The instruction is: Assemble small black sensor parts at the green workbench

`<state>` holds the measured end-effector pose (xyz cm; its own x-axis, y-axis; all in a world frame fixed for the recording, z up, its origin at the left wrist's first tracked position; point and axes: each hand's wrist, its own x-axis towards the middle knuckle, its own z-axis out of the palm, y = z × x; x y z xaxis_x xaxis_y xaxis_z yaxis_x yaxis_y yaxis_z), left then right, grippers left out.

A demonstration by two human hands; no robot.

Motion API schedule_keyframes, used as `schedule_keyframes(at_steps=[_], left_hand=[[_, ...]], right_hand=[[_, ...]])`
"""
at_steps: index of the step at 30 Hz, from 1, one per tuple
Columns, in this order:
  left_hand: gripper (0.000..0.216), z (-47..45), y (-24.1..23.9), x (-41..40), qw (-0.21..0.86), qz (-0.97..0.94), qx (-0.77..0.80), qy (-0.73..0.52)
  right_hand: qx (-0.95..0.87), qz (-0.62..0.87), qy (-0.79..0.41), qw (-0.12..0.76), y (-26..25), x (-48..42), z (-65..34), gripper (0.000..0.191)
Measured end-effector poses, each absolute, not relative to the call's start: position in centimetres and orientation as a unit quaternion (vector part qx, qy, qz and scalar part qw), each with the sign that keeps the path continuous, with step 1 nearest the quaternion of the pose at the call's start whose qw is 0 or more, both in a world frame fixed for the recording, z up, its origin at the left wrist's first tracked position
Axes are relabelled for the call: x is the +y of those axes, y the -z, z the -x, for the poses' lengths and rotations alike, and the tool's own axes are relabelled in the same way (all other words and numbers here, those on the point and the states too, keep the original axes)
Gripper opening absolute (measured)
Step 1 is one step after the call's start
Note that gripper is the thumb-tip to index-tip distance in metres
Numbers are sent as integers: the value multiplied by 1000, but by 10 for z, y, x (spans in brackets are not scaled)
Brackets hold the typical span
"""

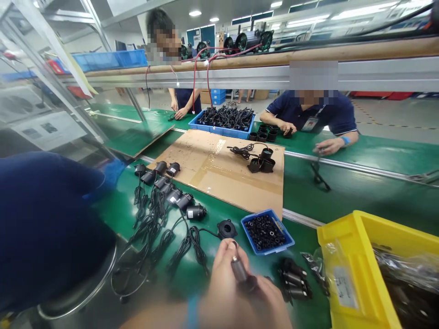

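Two hands, left (222,274) and right (270,297), clamp a dark cylinder (240,272), its long axis tilting away toward the blue tray (286,240).

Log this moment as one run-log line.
left hand: holds small dark cylinder | right hand: on cylinder's lower end | nearby: blue tray of black rings, yellow bin, cabled parts

Head camera looks forward and down, close over the green bench (343,201).

the green bench (343,201) carries a cardboard sheet (219,169), corded black parts (164,192), a small blue tray (267,230) and a yellow bin (353,265).
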<state>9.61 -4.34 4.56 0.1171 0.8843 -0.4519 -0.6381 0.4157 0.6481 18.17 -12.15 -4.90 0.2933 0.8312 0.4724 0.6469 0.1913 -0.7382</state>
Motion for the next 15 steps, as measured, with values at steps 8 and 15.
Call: schedule_keyframes(at_steps=[8, 15], left_hand=[[29, -82, -66, -46, 641, -329, 454, -524], [46, -71, -68, -50, 550, -487, 501, -457]], right_hand=[[-728, 561, -108, 379, 53, -99, -224, 27], [-677, 576, 3, 458, 29, -106, -207, 35]])
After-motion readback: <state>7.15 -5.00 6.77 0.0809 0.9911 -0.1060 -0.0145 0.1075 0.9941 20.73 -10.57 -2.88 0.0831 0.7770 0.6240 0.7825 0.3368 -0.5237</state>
